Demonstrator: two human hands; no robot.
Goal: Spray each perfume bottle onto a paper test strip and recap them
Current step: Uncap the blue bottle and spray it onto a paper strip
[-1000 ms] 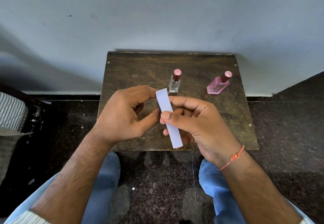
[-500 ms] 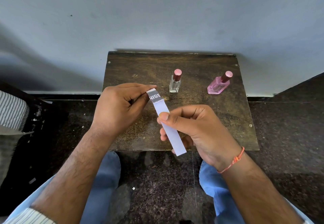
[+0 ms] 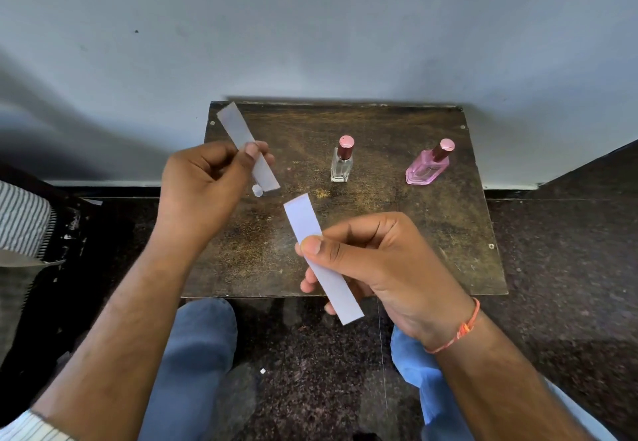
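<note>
Two capped perfume bottles stand on a small dark wooden table (image 3: 379, 233): a clear square bottle (image 3: 341, 164) with a pink cap at centre back, and a pink bottle (image 3: 428, 167) with a pink cap to its right. My left hand (image 3: 203, 188) pinches a greyish paper strip (image 3: 241, 140) that points up and left over the table's back left corner. My right hand (image 3: 373, 261) pinches a white paper strip (image 3: 321, 257) above the table's front edge. The two strips are apart.
A pale wall runs right behind the table. Dark speckled floor surrounds it. Striped fabric (image 3: 20, 223) lies at the far left. My knees in blue jeans (image 3: 193, 354) sit just below the table's front edge. A small white speck (image 3: 257, 191) shows under the left strip.
The strips were held together between both hands. They have come apart: my left hand carried one strip up and left, and my right hand kept the other and dropped slightly toward me.
</note>
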